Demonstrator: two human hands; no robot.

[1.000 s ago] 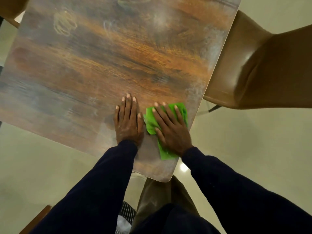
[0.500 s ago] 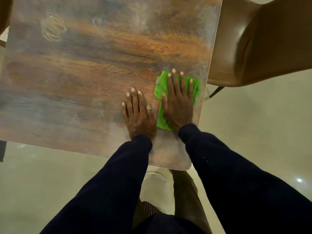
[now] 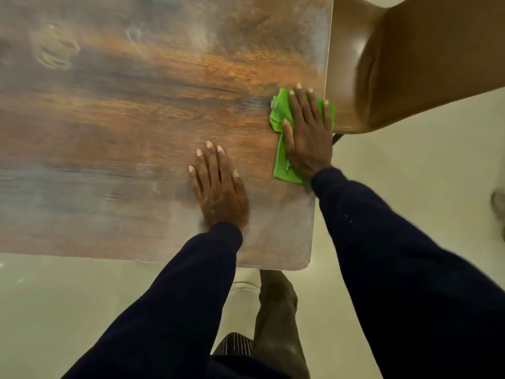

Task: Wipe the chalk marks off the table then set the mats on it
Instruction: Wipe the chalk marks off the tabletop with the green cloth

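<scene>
Fingers (image 3: pixel 297 105) of right hand (image 3: pixel 307 140) straight and spread, pressing flat on green cloth (image 3: pixel 281 165) at right edge of worktop (image 3: pixel 123 138); cloth lies under palm and fingers, not gripped. Fingers of left hand (image 3: pixel 220 187) straight, flat on bare worktop, holding nothing. Chalk marks (image 3: pixel 53 50) well left of and beyond all fingertips. Chair (image 3: pixel 410 67) just right of right fingers.

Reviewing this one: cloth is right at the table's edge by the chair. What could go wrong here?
The right hand presses the green cloth at the table edge; an outward stroke may push it off or bump the chair. The chalk scribble far left looks unwiped and could be missed.
</scene>
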